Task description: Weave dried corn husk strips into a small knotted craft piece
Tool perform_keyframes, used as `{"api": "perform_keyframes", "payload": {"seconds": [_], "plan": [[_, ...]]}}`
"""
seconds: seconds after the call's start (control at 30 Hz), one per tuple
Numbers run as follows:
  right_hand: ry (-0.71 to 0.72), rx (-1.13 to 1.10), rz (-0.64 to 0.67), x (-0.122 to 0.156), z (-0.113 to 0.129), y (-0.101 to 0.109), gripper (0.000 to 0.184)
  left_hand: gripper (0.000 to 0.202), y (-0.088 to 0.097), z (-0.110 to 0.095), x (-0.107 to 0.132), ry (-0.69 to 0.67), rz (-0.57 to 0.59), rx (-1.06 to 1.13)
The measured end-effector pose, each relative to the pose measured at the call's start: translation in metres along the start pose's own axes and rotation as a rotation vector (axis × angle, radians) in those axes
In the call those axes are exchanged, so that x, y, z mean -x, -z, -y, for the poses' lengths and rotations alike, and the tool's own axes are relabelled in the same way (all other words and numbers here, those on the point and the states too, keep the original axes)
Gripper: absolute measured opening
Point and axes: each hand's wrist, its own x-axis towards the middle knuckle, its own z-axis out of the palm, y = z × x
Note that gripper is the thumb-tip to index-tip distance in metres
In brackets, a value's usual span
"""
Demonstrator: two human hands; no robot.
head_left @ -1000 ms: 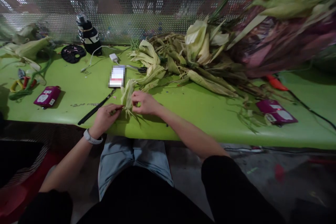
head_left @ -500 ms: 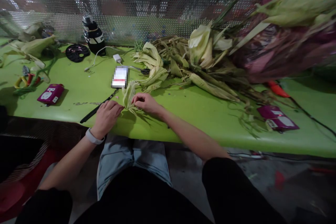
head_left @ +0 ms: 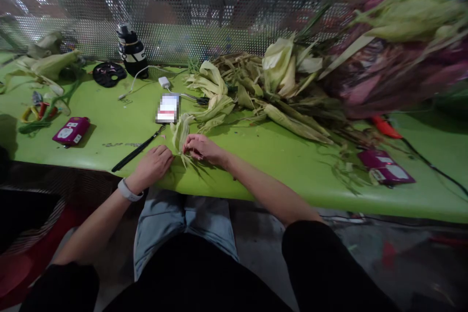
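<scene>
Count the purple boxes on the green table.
2: one purple box left of the left hand, the second box far right of the right hand. More could hide under the husks.

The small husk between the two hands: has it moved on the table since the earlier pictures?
No, not noticeably: judged against the phone, the small husk keeps its place near the phone's lower right corner.

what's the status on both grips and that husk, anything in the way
Left grip beside husk bundle, contact unclear. Right grip curled at its right edge, hold unclear. Phone close behind, clear of both grips.
</scene>
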Motion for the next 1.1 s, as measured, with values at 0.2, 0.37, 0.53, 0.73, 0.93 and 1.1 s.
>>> {"api": "perform_keyframes", "payload": {"seconds": [0.2, 0.37, 0.53, 0.73, 0.93, 1.1], "plan": [[-0.036, 0.125, 0.054, 0.000, -0.005, 0.006, 0.009, 0.028, 0.005, 0.000, 0.004, -0.045, 0.003, -0.019], [-0.044, 0.219, 0.004, 0.004, -0.003, 0.003, 0.010, 0.030, 0.004, -0.002, 0.007, -0.056, -0.017, -0.040], [-0.059, 0.234, -0.008, 0.006, 0.001, 0.000, 0.010, 0.026, 0.004, 0.002, 0.009, 0.038, -0.081, 0.242], [-0.045, 0.124, 0.023, 0.002, 0.003, 0.002, 0.009, 0.030, 0.005, 0.008, -0.002, 0.274, -0.136, 1.135], [0.008, 0.161, -0.047, 0.001, 0.003, 0.004, 0.010, 0.035, -0.005, 0.000, -0.024, 0.634, -0.037, 1.646], [0.323, 0.486, -0.193, 0.001, 0.006, 0.004, 0.009, 0.036, -0.002, -0.004, -0.031, 0.749, -0.098, 1.613]]}}
